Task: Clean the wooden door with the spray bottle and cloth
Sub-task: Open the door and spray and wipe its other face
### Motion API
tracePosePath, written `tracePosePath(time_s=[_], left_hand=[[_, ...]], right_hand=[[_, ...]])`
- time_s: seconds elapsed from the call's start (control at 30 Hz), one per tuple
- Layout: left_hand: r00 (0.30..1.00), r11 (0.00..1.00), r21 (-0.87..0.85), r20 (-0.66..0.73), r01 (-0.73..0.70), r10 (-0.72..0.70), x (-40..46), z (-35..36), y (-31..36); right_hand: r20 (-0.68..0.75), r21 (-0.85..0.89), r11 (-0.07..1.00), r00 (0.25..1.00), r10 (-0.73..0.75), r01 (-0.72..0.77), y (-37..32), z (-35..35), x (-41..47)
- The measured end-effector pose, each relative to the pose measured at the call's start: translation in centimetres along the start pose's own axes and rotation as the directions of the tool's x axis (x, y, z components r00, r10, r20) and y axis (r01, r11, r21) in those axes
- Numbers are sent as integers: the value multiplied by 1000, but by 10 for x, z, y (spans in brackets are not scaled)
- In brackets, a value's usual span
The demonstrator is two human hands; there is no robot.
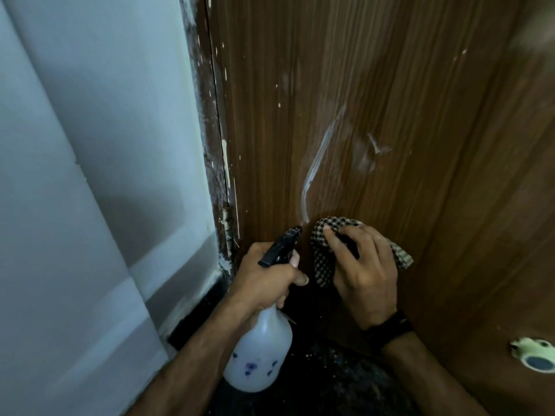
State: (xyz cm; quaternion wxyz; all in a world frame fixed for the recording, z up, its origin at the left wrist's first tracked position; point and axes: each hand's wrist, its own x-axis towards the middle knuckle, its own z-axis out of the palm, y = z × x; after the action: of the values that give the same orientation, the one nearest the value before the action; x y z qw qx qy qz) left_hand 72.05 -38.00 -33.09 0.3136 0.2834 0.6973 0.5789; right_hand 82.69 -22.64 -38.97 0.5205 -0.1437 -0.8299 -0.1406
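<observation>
Wooden door (375, 94) fills right of view, pale wall (90, 145) at left; wet streak (318, 163) arcs up its grain. Left hand (267, 283) grips spray bottle (261, 352) at the neck, nozzle aimed at door. Right hand (365, 271) holds checked cloth (327, 253), fingers curled round it, just beside the nozzle, low against the door.

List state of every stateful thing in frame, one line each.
spray bottle: upright, gripped at the neck, nozzle aimed at the door, stream leaving it
left hand: grips the bottle, finger on the trigger
checked cloth: bunched, held against the door
right hand: holds the cloth on the door
wooden door: wet streaks and white smears above the cloth
door frame: paint chipped and flaking
</observation>
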Motion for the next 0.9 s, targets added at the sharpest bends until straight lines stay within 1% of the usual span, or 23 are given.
tracePosePath(time_s=[0.07, 0.23, 0.3, 0.43, 0.5, 0.57, 0.63, 0.7, 0.73, 0.8, 0.9], left_hand=[[1000, 1000, -12, -7, -10, 9, 1, 1, 9], [999, 999, -17, -26, -41, 41, 1, 8, 17], [999, 999, -8, -32, -37, 36, 0, 7, 17], [999, 998, -30, -25, -47, 46, 0, 0, 23], [997, 997, -46, -47, -61, 59, 1, -2, 26], [996, 995, -81, -71, -62, 56, 1, -2, 27], [996, 994, -96, -77, -57, 49, 1, -1, 28], [997, 994, -91, -67, -55, 49, -2, 1, 30], [997, 995, -87, -59, -58, 53, -3, 1, 31], [997, 995, -72, -50, -68, 65, -4, 1, 33], [996, 994, -69, -43, -87, 84, -5, -1, 41]], right_hand=[[19, -24, 999, 999, -37, 38, 3, 0, 0], [29, -5, 995, 995, -96, 96, 7, 1, 9], [-4, -2, 995, 995, -95, 95, 5, -2, 24], [-144, -10, 999, 988, -52, 51, 3, -8, 75], [-167, -14, 998, 984, -64, 63, -1, -5, 86], [-102, -44, 984, 979, -179, 175, -4, 7, 76], [41, -48, 943, 944, -328, 330, -7, 22, 53], [135, -10, 916, 908, -396, 401, -6, 29, 37], [147, 10, 913, 903, -404, 407, -5, 29, 36], [119, 12, 921, 914, -389, 390, -6, 23, 43], [-28, -30, 958, 958, -287, 286, -6, 8, 76]])
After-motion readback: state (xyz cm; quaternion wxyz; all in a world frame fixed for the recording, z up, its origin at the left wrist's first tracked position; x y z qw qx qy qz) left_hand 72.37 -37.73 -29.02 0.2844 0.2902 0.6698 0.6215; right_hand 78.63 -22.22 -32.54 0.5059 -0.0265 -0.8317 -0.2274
